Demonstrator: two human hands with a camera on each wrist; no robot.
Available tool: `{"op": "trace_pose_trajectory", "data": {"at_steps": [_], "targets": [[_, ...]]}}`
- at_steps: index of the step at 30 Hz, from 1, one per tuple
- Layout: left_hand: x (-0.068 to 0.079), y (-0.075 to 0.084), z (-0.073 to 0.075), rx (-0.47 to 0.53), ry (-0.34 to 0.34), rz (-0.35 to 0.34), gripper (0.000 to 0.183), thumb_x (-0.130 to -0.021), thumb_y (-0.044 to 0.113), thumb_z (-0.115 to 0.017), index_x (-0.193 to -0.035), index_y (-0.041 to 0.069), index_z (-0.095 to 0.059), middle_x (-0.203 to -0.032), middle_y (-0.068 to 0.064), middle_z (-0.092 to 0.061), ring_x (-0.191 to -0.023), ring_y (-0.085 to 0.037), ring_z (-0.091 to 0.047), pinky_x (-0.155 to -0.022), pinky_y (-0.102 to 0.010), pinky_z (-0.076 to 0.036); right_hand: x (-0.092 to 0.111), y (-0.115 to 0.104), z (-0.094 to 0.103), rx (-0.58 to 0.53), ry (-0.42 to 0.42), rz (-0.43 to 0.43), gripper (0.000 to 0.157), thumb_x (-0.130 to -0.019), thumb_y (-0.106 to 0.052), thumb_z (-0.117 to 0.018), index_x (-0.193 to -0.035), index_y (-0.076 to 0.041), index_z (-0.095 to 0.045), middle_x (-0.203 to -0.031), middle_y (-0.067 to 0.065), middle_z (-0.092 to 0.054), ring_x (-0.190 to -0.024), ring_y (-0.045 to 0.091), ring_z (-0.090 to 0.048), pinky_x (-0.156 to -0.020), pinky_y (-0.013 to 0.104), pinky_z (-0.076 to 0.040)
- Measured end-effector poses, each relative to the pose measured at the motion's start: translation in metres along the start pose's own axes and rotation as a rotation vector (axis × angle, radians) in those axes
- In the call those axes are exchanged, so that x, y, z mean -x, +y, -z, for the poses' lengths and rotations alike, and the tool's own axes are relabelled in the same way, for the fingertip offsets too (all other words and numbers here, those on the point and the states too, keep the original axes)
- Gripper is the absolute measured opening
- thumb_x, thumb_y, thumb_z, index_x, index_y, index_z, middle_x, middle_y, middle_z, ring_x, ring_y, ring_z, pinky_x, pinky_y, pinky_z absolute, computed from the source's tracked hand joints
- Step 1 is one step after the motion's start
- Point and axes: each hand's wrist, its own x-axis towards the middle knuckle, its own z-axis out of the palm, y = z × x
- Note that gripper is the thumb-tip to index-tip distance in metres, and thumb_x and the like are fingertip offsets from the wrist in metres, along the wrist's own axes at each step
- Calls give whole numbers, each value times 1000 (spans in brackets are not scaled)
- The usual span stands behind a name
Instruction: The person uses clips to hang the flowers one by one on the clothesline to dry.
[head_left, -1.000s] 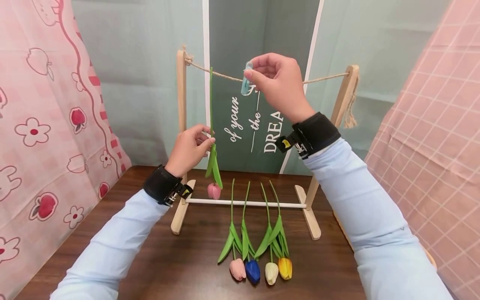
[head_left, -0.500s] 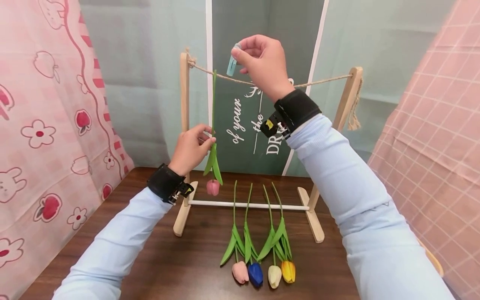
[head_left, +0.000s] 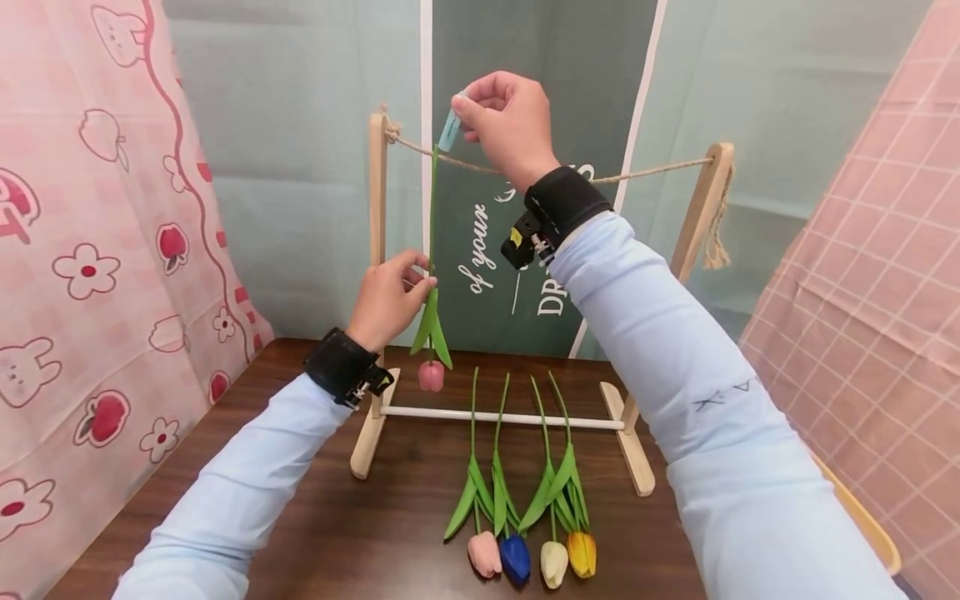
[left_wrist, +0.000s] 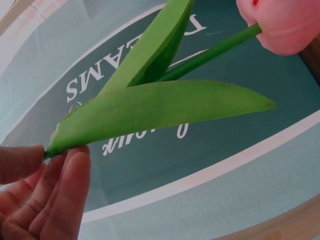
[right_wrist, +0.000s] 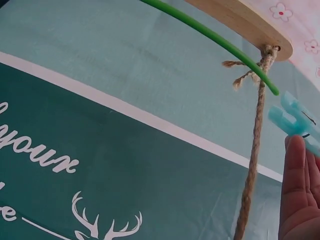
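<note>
My left hand pinches the stem of an artificial pink tulip, which hangs bloom down in front of the rack's left post. In the left wrist view, thumb and fingertips meet just behind its green leaves. The upper stem crosses the twine rope, its tip a little above it. My right hand holds a light blue clothespin between thumb and fingers, close to that tip. Seen from the right wrist, the clothespin's prongs are spread apart and point at the stem end.
A wooden rack carries the rope between its two posts, with a white bar low down. Several tulips, among them a blue one and a yellow one, lie on the brown table. Patterned pink cloths flank both sides.
My right hand has brought the clothespin leftward from the rope's middle, raising it and then bringing it close to the stem tip. My left hand keeps holding the pink tulip almost still.
</note>
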Motion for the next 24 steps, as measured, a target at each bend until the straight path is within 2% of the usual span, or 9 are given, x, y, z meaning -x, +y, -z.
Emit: {"op": "trace_pose_trajectory", "data": {"at_steps": [9,24], "targets": [[-1,-3,-1,-12,6,7,13,-90,7,-69,-100,1,-64,-79,-13,-69,-73,-26,-67,-72,-41,-53,-4,3,-10,54,-2,-9,12,-89,-15,-72,-84,-8,-64,-77,5,-66,-68,19,-64,-70,24,-53],[-2,-4,-4,-21,8,7,14,-90,8,-69,-102,1,-64,-79,-12,-69,-73,-25,-68,-69,-40,-53,-4,4,-17,55,-21,-106,13,-89,-15,-72,-89,-5,-64,-80,6,-67,-64,15,-64,-68,24,-55]]}}
